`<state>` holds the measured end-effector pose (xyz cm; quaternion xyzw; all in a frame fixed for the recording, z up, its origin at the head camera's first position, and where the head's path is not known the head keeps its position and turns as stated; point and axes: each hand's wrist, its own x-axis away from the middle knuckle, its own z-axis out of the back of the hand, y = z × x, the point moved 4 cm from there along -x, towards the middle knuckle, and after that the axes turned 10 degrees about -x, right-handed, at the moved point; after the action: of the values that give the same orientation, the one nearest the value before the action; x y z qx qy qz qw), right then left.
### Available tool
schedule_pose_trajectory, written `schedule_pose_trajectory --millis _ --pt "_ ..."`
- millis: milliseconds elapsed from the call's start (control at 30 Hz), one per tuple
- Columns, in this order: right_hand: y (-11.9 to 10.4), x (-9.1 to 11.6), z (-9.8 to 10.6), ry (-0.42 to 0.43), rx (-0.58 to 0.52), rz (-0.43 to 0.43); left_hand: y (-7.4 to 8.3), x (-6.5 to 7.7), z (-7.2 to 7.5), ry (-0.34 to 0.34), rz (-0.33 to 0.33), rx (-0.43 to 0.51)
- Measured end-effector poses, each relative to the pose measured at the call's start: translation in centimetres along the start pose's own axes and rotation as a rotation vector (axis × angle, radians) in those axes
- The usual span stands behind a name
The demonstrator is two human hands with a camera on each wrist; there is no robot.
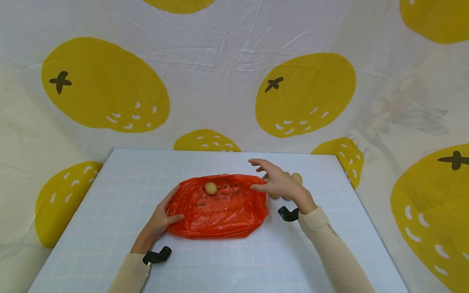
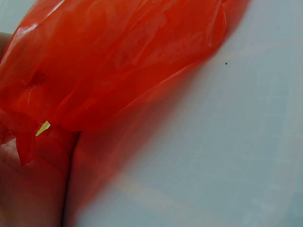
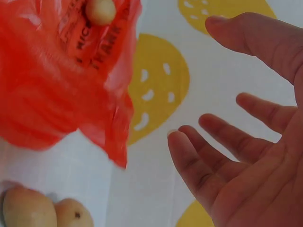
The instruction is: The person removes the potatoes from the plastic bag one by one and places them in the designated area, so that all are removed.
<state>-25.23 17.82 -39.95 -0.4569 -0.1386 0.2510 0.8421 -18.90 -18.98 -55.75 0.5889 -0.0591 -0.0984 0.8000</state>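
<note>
A red plastic bag [image 1: 223, 221] with dark printing lies spread in the middle of the table, its mouth held wide. One small round potato [image 1: 210, 188] shows on the bag's printed inner side, toward the back. My left hand [image 1: 159, 219] grips the bag's left edge, thumb over the near rim; in the left wrist view the red film [image 2: 132, 56] covers much of that hand. Above the bag's right end hovers my right hand [image 1: 280, 182], fingers spread and loosely bent, nothing in them. Several potatoes [image 1: 296, 178] lie behind and below it, partly hidden by the hand.
The white table [image 1: 220, 264] has a faint grid pattern. Its far edge meets a hanging white cloth [image 1: 205, 101] printed with large yellow fruit, which also runs down both sides. Black wrist cameras [image 1: 157, 255] sit at both cuffs.
</note>
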Motion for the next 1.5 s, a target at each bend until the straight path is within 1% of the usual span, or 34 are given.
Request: schedule_pose_trajectory --millis 100,167,333,533,767,1033,1300,1500 --pt "-0.7 -0.9 -0.8 -0.042 0.002 0.010 0.0 0.0 0.0 0.004 0.000 -0.010" --pt "-1.0 -1.5 -1.3 -0.068 0.022 0.027 0.0 0.1 0.0 0.004 -0.003 -0.009" --pt "-1.6 -3.0 -2.2 -0.107 0.054 0.061 0.1 0.1 0.0 -0.001 -0.006 -0.008" --pt "-1.8 -4.5 -3.0 -0.149 0.067 0.059 0.1 0.0 0.0 -0.002 -0.001 -0.010" --pt "-1.3 -6.0 -4.5 -0.211 0.033 0.035 0.1 0.0 0.1 -0.007 -0.012 -0.002" --pt "-0.8 -7.4 -6.4 -0.284 0.035 0.069 0.1 0.0 0.1 -0.006 -0.012 0.002" --pt "0.0 -8.5 -8.7 -0.331 0.026 0.040 0.2 0.0 0.1 -0.010 -0.014 -0.002" --pt "1.0 -9.2 -10.0 -0.340 0.047 0.021 0.1 0.0 0.0 -0.009 -0.008 0.008"
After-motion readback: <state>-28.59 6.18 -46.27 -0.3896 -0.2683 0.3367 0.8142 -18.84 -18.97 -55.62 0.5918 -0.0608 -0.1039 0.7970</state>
